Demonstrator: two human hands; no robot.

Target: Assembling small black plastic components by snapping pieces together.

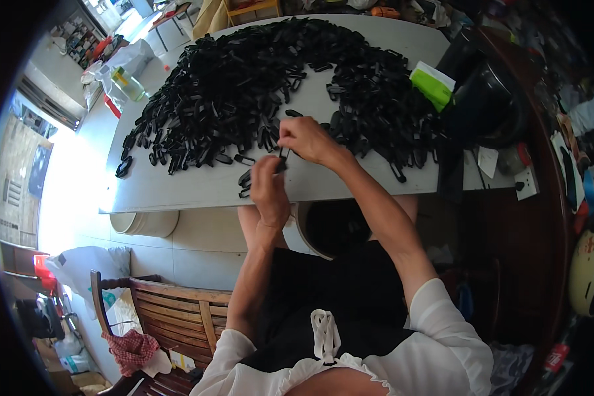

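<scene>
A wide heap of small black oblong pieces [224, 86], some with a slot or loop shape, covers much of the white table [191, 191]. Near the front edge my left hand [269, 195] is closed, its bent fingers around a small black piece, slightly blurred. Just above and to the right, my right hand [308, 140] pinches the end of a narrow black looped piece [284, 152] that reaches down toward the left fingers. Whether the two pieces are joined cannot be made out. Several loose pieces [245, 178] lie beside my left hand.
At the table's right stand a large black container [485, 102] and a green and white packet [433, 86]. A power socket [526, 183] sits at the right edge. Below are a white bucket [145, 223] and a dark-filled tub [336, 228]; a wooden bench [171, 303] stands left.
</scene>
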